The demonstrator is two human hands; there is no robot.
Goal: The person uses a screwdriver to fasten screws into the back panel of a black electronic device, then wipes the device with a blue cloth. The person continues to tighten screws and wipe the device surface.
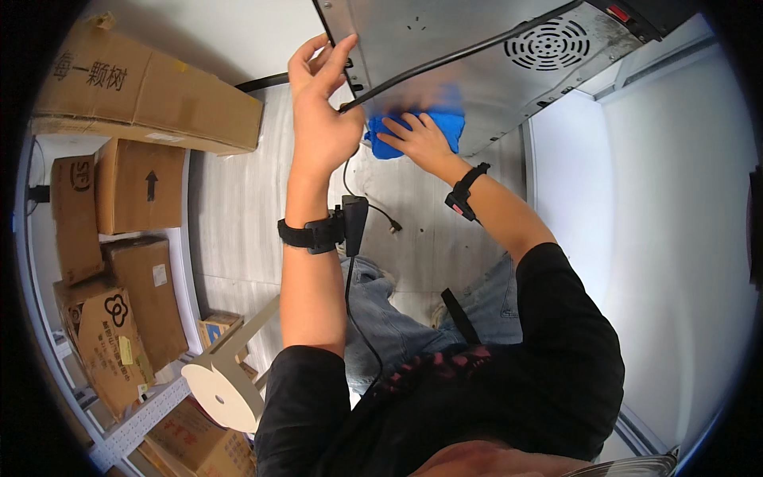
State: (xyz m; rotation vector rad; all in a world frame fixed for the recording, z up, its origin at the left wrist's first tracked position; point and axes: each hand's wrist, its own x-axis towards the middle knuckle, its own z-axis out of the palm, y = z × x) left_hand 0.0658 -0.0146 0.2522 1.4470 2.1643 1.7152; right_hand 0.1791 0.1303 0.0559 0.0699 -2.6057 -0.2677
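Left hand (318,95) grip clamped on metal appliance (477,48) corner edge, steadying. Right hand (421,139) presses blue cloth (445,127) flat against underside. Advise firm bracing, even strokes, avoid black cord (445,60).

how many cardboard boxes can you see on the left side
About 7. One long box lies at the top left, two sit below it, two more lower down, and two by the metal shelf. Others may be hidden.

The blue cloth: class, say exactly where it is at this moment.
In the head view, the blue cloth is upper centre, pressed by the right hand against the metal appliance panel, just right of the left hand gripping the panel's edge.
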